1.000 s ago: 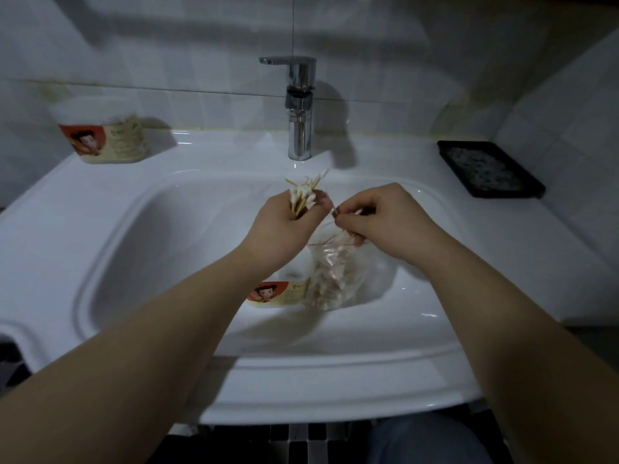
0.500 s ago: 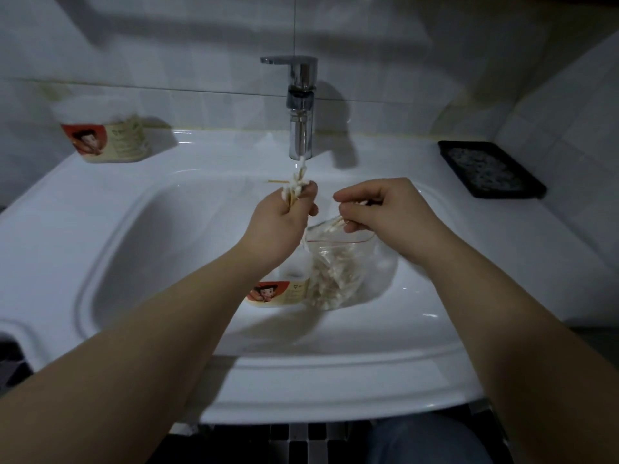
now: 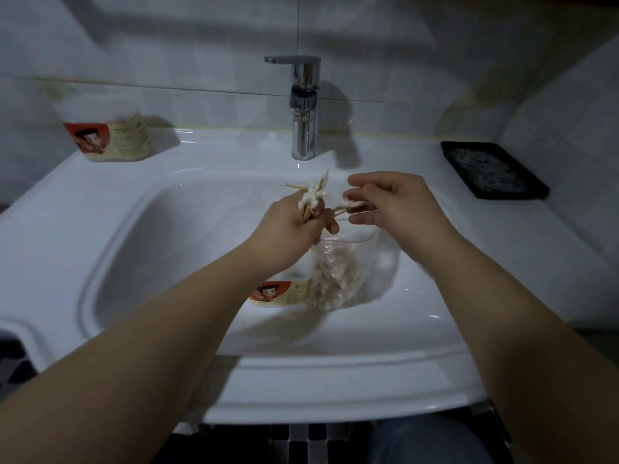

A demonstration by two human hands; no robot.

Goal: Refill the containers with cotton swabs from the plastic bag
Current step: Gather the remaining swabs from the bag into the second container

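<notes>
You see swabs (image 3: pixel 311 199): white tips, tan sticks. Bag (image 3: pixel 338 276): clear, thin red rim line. Containers (image 3: pixel 110 139): red-and-cream labels, cartoon figure. Sink (image 3: pixel 134 262): white. Tray (image 3: pixel 492 170): black, pale speckles.

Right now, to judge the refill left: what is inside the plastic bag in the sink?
Cotton swabs fill the lower part of the plastic bag; its upper left corner is covered by the left hand.

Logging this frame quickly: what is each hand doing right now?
Left hand: grips a bundle of cotton swabs.
Right hand: pinches a few swabs.
</notes>
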